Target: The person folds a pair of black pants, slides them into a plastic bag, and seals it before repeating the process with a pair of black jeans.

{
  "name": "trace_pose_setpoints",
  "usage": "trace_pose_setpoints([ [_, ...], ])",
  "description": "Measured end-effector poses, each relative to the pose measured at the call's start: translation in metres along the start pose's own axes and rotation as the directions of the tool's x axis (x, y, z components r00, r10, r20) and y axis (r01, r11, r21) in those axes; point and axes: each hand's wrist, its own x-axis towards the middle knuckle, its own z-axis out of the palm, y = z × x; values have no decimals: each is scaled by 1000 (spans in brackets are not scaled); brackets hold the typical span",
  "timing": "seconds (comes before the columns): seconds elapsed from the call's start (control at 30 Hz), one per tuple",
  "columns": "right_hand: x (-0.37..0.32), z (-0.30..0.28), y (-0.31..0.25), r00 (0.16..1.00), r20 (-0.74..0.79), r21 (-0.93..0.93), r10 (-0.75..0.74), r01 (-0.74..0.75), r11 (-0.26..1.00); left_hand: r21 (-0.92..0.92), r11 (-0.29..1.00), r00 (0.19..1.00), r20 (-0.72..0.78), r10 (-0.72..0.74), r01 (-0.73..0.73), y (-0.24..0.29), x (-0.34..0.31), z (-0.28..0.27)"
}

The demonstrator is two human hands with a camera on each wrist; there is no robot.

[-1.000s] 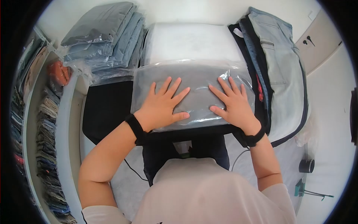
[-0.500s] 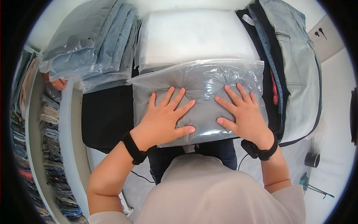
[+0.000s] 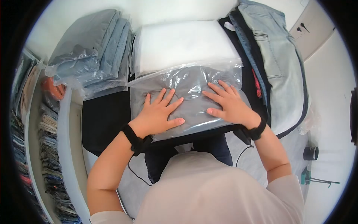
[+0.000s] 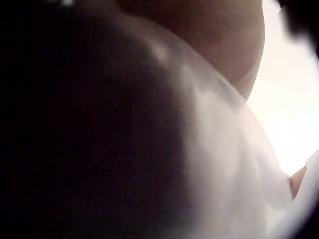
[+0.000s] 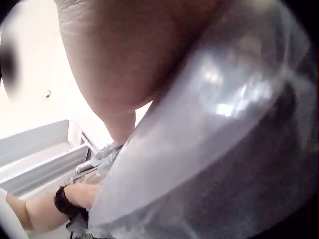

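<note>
A clear plastic bag with a grey folded item inside (image 3: 192, 108) lies at the near edge of the black surface in the head view. My left hand (image 3: 158, 114) rests flat on its left half, fingers spread. On its right half lies my right hand (image 3: 229, 104), palm down with spread fingers. The bag's film is wrinkled around the fingertips, and its upper edge slants up to the right. In the right wrist view the shiny film (image 5: 199, 124) is close under the right hand (image 5: 124, 45). The left wrist view is dark and blurred.
Behind the bag stands a stack of white bags (image 3: 182, 43). Bagged grey and blue garments (image 3: 85, 44) are piled at the left, folded jeans (image 3: 274, 56) at the right. Shelves of folded clothes (image 3: 52, 149) stand far left; a black cable (image 3: 136, 173) hangs below.
Over the last second the bag's upper edge has become slanted and its film more wrinkled under the hands. Both hands stay spread on it. The head view has shifted.
</note>
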Motion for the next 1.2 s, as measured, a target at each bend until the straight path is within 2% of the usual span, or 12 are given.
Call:
trace_pose_setpoints([
  [0.03,0,-2,9,999,25,95,-34,32,995,11,1000,1000,-11,6,-6,-1,0,-1],
  [0.1,0,-11,33,999,50,496,0,-25,868,-94,995,1000,11,13,-12,-6,-2,-3],
  [0.17,-7,-23,52,999,41,176,-29,22,984,-130,991,999,2,32,-32,-18,-9,-8],
  [0.2,-13,-26,56,999,36,170,-30,23,985,-176,983,999,5,49,-48,-24,-14,-10],
  [0.27,-22,-31,64,951,33,-40,308,-306,951,-172,985,1000,19,-11,15,-35,-31,-17],
  [0.3,-27,-20,84,922,-18,-179,387,-383,906,-171,982,997,35,-76,81,-40,-39,-21],
  [0.37,-33,-29,63,870,-184,-197,458,-489,850,-147,984,995,0,-100,99,-43,-49,-26],
  [0.43,-29,-33,37,944,-279,-107,178,-215,971,15,999,992,-121,-47,49,-38,-54,-33],
  [0.57,-23,-18,-38,990,-138,-169,-26,2,986,5,991,990,-45,131,-131,-11,-45,-35],
  [0.63,-18,-6,-37,994,-112,-202,-11,-12,979,109,979,985,12,170,-171,-8,-40,-26],
  [0.87,-7,9,-37,996,-7,-202,90,-89,975,-84,989,986,105,126,-118,-21,-23,-13],
  [1.2,-3,7,-34,996,-27,-166,81,-85,982,-103,985,978,140,154,-141,-26,-15,-13],
])
